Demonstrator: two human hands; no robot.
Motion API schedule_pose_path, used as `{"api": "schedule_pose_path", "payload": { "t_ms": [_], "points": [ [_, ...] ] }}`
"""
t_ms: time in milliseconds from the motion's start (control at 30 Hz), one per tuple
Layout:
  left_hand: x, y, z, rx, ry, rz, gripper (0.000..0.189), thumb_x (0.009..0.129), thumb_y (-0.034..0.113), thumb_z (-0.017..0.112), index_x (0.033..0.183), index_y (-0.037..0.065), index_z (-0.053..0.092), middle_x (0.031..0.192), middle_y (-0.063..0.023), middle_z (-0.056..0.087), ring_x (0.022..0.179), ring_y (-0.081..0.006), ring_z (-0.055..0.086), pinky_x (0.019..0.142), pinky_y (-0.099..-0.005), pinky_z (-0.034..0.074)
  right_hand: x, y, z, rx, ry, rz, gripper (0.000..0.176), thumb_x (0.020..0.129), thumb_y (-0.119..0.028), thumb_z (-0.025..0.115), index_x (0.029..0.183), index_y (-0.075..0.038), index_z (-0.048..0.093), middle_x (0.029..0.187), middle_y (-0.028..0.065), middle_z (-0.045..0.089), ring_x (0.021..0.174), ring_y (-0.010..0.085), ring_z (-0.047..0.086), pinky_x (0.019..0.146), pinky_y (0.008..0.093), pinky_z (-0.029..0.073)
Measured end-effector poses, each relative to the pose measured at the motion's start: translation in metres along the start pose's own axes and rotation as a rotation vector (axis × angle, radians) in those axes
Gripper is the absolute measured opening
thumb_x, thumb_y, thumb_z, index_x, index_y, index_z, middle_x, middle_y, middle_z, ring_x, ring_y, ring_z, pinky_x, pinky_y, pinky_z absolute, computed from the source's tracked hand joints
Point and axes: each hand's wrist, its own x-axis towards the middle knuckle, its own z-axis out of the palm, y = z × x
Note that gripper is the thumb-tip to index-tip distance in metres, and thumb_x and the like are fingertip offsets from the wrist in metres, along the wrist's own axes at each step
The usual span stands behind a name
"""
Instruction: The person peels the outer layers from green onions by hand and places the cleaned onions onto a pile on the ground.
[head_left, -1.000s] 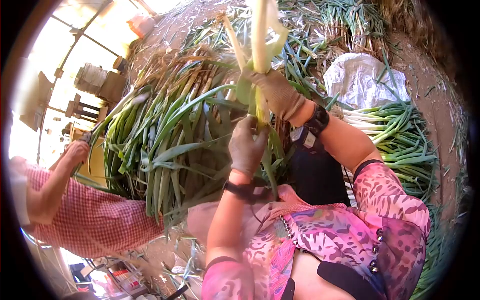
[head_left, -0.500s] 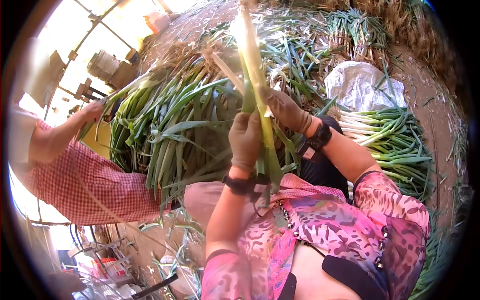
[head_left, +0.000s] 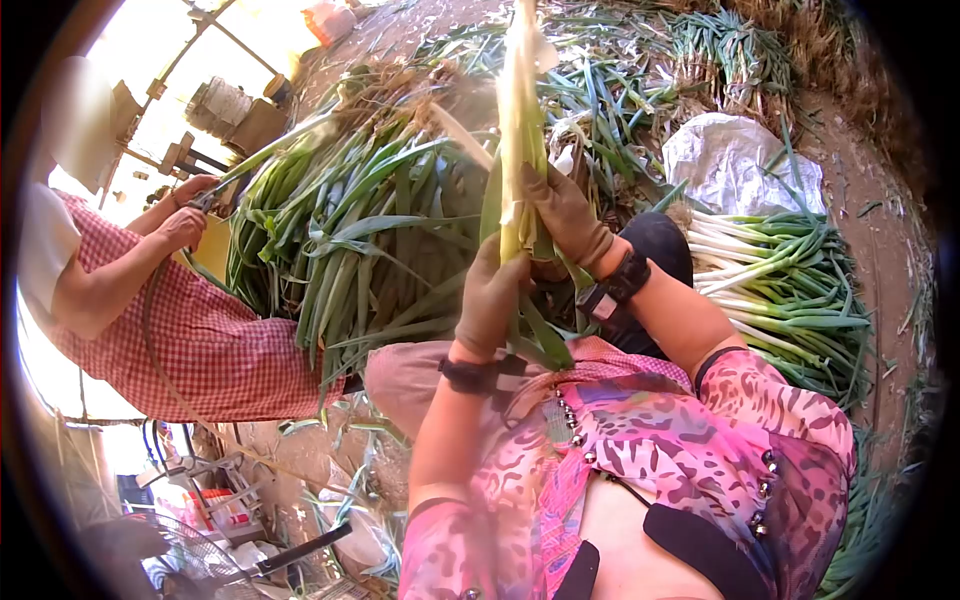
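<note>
I hold a thick green onion (head_left: 521, 110) upright in front of me, its pale stem pointing up and its green leaves hanging towards my lap. My left hand (head_left: 490, 303), in a brown glove, is closed around the lower stem. Just above and to the right, my gloved right hand (head_left: 568, 215) is closed on the stem's side, touching its outer layers. Loose leaf pieces hang below my hands. To the left lies a large heap of untrimmed green onions (head_left: 340, 220). On my right, cleaned green onions (head_left: 780, 280) are stacked with white stems together.
At the left, a person in a red checked apron (head_left: 210, 345) holds a small tool with a hose (head_left: 148, 330) at the heap. A white sack (head_left: 742, 165) lies beyond the cleaned stack. More bundles (head_left: 735, 55) and leaf scraps cover the far ground. A wire fan guard (head_left: 190, 560) stands lower left.
The green onion now stands straighter, and its stem looks more stripped. My left hand sits slightly higher against it. The other person's two hands now show together at the tool.
</note>
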Motion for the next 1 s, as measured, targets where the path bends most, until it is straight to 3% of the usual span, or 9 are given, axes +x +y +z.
{"api": "schedule_pose_path", "payload": {
  "t_ms": [133,333,433,567,633,700,800,833,1000],
  "points": [
    [0.006,0.009,-0.014,-0.43,-0.257,-0.201,0.031,0.094,0.017,0.061,0.12,0.0,0.056,0.085,-0.0025,0.059,0.075,-0.0115,0.056,0.073,-0.029,0.048,-0.001,-0.001,-0.005,0.218,0.001,0.078,0.031,0.104,-0.029,0.052,0.116,-0.002,0.061,0.097,0.0023,0.065,0.086,0.0085,0.059,0.074,0.0275,0.051],
    [0.036,-0.024,-0.021,0.503,0.256,0.369,0.035,0.09,0.016,0.068,0.119,-0.002,0.059,0.104,-0.0098,0.067,0.093,-0.0206,0.066,0.084,-0.0328,0.052,0.003,0.015,-0.01,-0.083,0.197,-0.009,0.035,0.101,-0.03,0.058,0.124,-0.004,0.06,0.105,0.0042,0.067,0.088,0.0111,0.061,0.077,0.0273,0.051],
    [0.044,-0.017,-0.027,0.821,0.433,0.378,0.037,0.088,0.014,0.071,0.12,-0.002,0.06,0.106,-0.0103,0.068,0.096,-0.0188,0.066,0.083,-0.0299,0.052,0.012,-0.012,-0.005,-0.273,0.257,-0.11,0.038,0.101,-0.031,0.059,0.13,-0.005,0.058,0.107,0.0062,0.067,0.088,0.0135,0.061,0.076,0.0281,0.05],
    [0.055,0.01,-0.034,0.321,0.176,0.277,0.03,0.094,0.013,0.066,0.12,-0.002,0.06,0.101,-0.0043,0.068,0.089,-0.0104,0.062,0.078,-0.0255,0.051,0.037,-0.009,-0.031,-0.595,0.395,-0.326,0.038,0.102,-0.026,0.057,0.133,-0.005,0.054,0.106,0.0099,0.067,0.088,0.0169,0.064,0.075,0.0303,0.052],
    [0.049,0.027,-0.037,0.259,0.089,0.155,0.029,0.098,0.015,0.062,0.121,-0.003,0.06,0.101,-0.0022,0.066,0.086,-0.0074,0.059,0.077,-0.0227,0.049,0.072,0.008,-0.076,-0.375,0.47,-0.143,0.035,0.102,-0.023,0.056,0.132,-0.006,0.053,0.108,0.0077,0.068,0.09,0.0171,0.066,0.077,0.0308,0.056],
    [0.047,0.027,-0.048,0.22,0.028,0.055,0.03,0.099,0.017,0.061,0.121,-0.003,0.06,0.101,-0.002,0.066,0.086,-0.0073,0.059,0.077,-0.0218,0.049,0.089,-0.001,-0.1,-0.457,0.52,-0.208,0.043,0.1,-0.023,0.059,0.138,-0.007,0.049,0.113,0.0088,0.067,0.096,0.0181,0.066,0.082,0.0305,0.056],
    [0.056,-0.001,-0.054,0.274,-0.029,-0.026,0.031,0.098,0.019,0.062,0.12,-0.001,0.06,0.096,-0.0001,0.064,0.082,-0.0058,0.057,0.073,-0.0214,0.048,0.087,-0.016,-0.09,-0.216,0.347,-0.167,0.046,0.09,-0.016,0.064,0.132,-0.003,0.051,0.109,0.0109,0.068,0.089,0.0194,0.065,0.077,0.0326,0.054],
    [0.06,-0.011,-0.049,0.303,-0.046,-0.041,0.03,0.097,0.02,0.063,0.119,-0.001,0.061,0.095,-0.0003,0.064,0.081,-0.0058,0.057,0.072,-0.0213,0.048,0.081,-0.022,-0.084,-0.353,0.219,-0.143,0.061,0.094,-0.021,0.065,0.147,-0.003,0.039,0.124,0.012,0.061,0.106,0.02,0.062,0.088,0.0301,0.054],
    [0.078,0.009,-0.031,-0.005,0.059,-0.071,0.022,0.094,0.013,0.065,0.112,0.002,0.059,0.084,-0.0012,0.061,0.069,-0.0089,0.057,0.061,-0.0236,0.048,0.069,-0.027,-0.073,-0.062,0.02,-0.171,0.057,0.096,-0.03,0.066,0.141,-0.001,0.046,0.113,0.0057,0.062,0.099,0.0148,0.06,0.083,0.0271,0.053]
  ]
}}
